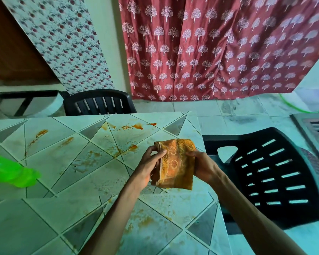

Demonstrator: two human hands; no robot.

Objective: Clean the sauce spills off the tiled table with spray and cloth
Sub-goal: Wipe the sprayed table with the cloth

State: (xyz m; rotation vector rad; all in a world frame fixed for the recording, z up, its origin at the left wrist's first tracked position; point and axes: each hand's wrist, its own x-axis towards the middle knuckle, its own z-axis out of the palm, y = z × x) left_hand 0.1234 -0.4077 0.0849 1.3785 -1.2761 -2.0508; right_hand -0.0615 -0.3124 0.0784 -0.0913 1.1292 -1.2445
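Observation:
An orange patterned cloth [177, 162], folded, hangs above the right side of the tiled table [66, 162], held between both hands. My left hand [147, 162] pinches its left edge with thumb and fingers. My right hand [201, 164] grips its right edge. Orange sauce streaks [131, 127] lie near the table's far edge. More sauce smears [41, 134] mark the left tiles, and faded stains [145, 221] spread over the near tiles. A green plastic bottle [11, 171] lies blurred at the table's left edge.
A black plastic chair [273, 173] stands right of the table. Another black chair [99, 103] stands at the far side. A red tree-print curtain [210, 48] hangs behind. A green hose [311, 109] lies on the floor at the far right.

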